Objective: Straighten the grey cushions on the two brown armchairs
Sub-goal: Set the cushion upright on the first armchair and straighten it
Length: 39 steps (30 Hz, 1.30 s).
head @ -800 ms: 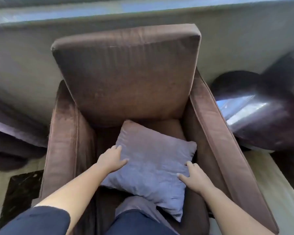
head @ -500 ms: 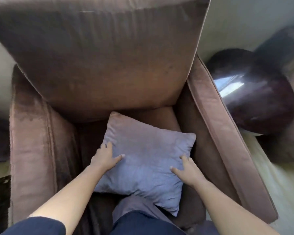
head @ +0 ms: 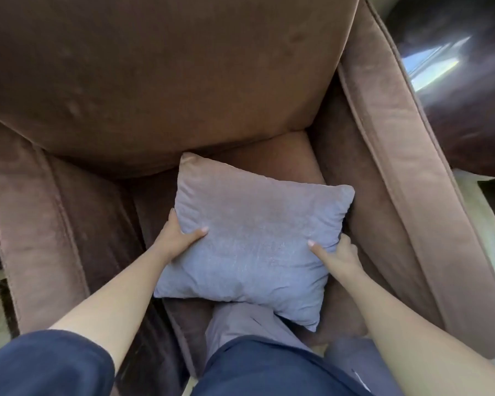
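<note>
A square grey cushion [head: 255, 238] lies tilted on the seat of a brown armchair [head: 406, 155], one corner pointing at the backrest and another hanging over the seat's front edge. My left hand [head: 177, 238] grips the cushion's left edge, thumb on top and fingers underneath. My right hand [head: 337, 255] grips its right edge the same way, close to the chair's right inner wall. The big brown back cushion [head: 160, 72] fills the upper part of the view. Only one armchair is in view.
A dark glossy round table [head: 466, 90] stands right of the armchair's right arm. Pale floor [head: 486, 224] shows beside it. The chair's left arm [head: 26, 230] is at the left edge. My knee in grey trousers [head: 240, 324] presses against the seat front.
My head has moved closer to the chair, so it fills the view. Both hands went from resting flat on the cushion to gripping its left and right edges, and the cushion's sides are lifted.
</note>
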{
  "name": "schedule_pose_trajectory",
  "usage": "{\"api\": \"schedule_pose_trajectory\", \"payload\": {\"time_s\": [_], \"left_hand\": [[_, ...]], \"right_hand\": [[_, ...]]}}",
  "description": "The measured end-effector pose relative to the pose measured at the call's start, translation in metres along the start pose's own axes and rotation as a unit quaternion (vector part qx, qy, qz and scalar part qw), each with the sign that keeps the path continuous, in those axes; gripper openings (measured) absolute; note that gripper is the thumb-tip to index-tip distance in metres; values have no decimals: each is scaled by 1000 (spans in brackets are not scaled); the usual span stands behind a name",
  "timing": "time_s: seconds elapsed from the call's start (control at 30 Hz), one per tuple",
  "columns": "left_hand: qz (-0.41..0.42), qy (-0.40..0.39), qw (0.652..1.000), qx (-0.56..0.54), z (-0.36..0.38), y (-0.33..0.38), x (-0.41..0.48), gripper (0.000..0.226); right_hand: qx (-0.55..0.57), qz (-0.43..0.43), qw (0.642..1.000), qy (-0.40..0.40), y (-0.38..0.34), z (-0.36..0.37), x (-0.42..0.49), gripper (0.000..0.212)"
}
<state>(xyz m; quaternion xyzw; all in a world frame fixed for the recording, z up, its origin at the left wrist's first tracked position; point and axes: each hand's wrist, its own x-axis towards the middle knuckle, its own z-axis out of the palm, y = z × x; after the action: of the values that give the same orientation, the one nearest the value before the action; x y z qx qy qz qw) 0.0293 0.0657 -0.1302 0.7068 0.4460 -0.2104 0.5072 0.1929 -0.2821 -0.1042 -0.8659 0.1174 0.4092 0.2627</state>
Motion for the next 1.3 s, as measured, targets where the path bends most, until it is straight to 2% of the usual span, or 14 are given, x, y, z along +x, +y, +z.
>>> {"api": "schedule_pose_trajectory", "payload": {"time_s": [0.1, 0.2, 0.33, 0.53, 0.67, 0.77, 0.83, 1.03, 1.17, 1.3], "left_hand": [[-15, 2, 999, -38, 2, -3, 5, 108], [-15, 0, 996, -92, 9, -7, 10, 93], [-64, -1, 992, -109, 11, -11, 14, 109], [-70, -9, 991, -118, 6, -15, 22, 106], [-72, 7, 986, -152, 13, -9, 17, 95], [-59, -8, 980, -189, 13, -4, 6, 64], [-63, -12, 975, -211, 8, -2, -4, 55], [-8, 20, 972, -232, -13, 10, -31, 64], [19, 59, 964, -258, -34, 24, -42, 73], [48, 82, 959, -266, -50, 39, -52, 90]], "right_hand": [[30, 1, 999, -23, 13, -2, 17, 102], [90, -40, 993, -59, 26, -3, 21, 89], [161, -81, 979, -90, 31, 2, 17, 74], [220, -87, 966, -107, 27, 12, 15, 65], [276, -32, 955, -99, 24, 13, 18, 55], [291, 3, 953, -87, 22, 10, 15, 36], [295, 13, 952, -79, 19, 7, 11, 38], [308, -24, 949, -59, -14, 0, -7, 32], [293, -69, 953, -43, -52, -10, -10, 51], [261, -111, 958, -32, -90, -23, -10, 59]]}}
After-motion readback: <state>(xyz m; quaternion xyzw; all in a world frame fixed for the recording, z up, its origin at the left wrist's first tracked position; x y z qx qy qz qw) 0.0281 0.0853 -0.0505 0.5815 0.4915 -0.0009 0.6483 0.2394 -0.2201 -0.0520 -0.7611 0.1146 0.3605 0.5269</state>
